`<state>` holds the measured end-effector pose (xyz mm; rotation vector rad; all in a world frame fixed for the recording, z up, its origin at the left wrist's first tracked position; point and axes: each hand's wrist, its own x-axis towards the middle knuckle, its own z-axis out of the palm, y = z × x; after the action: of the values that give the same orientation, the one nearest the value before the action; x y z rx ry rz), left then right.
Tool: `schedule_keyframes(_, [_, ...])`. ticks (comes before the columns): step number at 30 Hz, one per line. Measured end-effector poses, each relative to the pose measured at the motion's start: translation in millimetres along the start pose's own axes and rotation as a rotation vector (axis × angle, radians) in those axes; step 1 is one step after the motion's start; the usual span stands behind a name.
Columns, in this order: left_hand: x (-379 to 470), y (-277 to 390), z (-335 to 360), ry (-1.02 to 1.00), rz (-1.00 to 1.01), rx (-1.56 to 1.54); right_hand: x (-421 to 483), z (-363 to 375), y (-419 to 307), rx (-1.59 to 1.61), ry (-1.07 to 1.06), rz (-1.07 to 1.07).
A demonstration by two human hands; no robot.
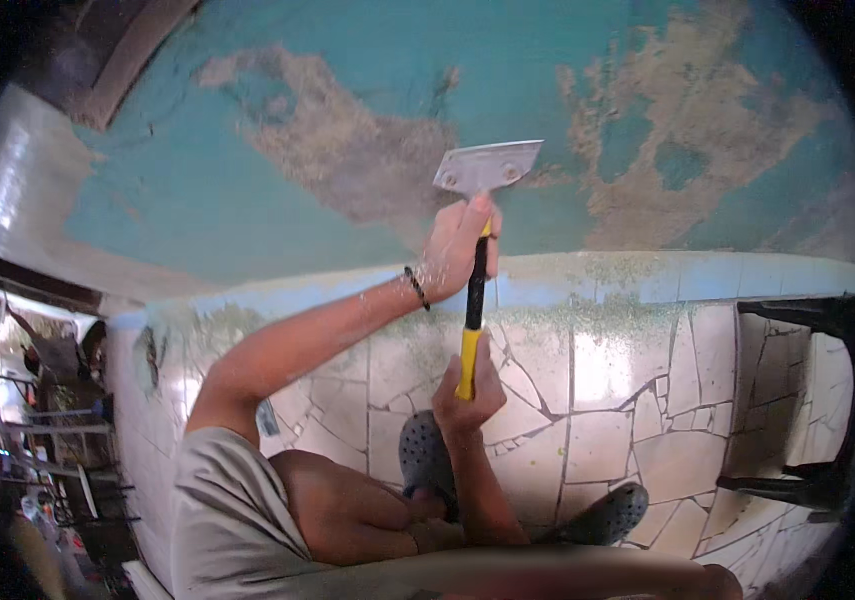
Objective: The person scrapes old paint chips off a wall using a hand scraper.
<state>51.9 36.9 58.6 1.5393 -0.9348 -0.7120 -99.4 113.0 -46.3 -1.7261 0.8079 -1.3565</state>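
Observation:
A long-handled wall scraper with a yellow and black grip stands almost upright in view. Its wide metal blade lies over the turquoise painted wall, beside a bare patch; whether the edge touches is hard to tell. My left hand grips the handle just below the blade, thumb along it, with pale dust on the skin and a dark beaded bracelet at the wrist. Lower down, my right hand is closed around the yellow butt end.
Paint crumbs lie along the wall's foot on the broken-tile floor. A dark chair stands at the right. My clogs are below. Another bare patch marks the wall. A doorway at the left shows cluttered furniture.

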Motion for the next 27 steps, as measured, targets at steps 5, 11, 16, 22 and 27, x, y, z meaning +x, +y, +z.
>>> schedule_keyframes(5, [9.4,-14.5,-4.4,-0.029,0.054,-0.014,6.8,4.4,16.3,0.089,-0.048,0.034])
schedule_keyframes(11, [-10.3,-25.7,12.8,0.015,-0.094,-0.079,-5.8,12.7,22.0,0.013,-0.006,0.117])
schedule_keyframes(16, [8.5,28.9,10.7,0.005,0.147,-0.180,42.1,-12.1,-26.1,0.024,-0.011,0.029])
schedule_keyframes(22, [7.4,6.0,16.2,0.026,0.157,-0.145,28.3,2.7,-1.6,0.025,-0.002,0.086])
schedule_keyframes(27, [-2.7,-18.4,14.7,0.053,0.087,-0.041,10.0,6.3,21.3,0.027,-0.012,0.086])
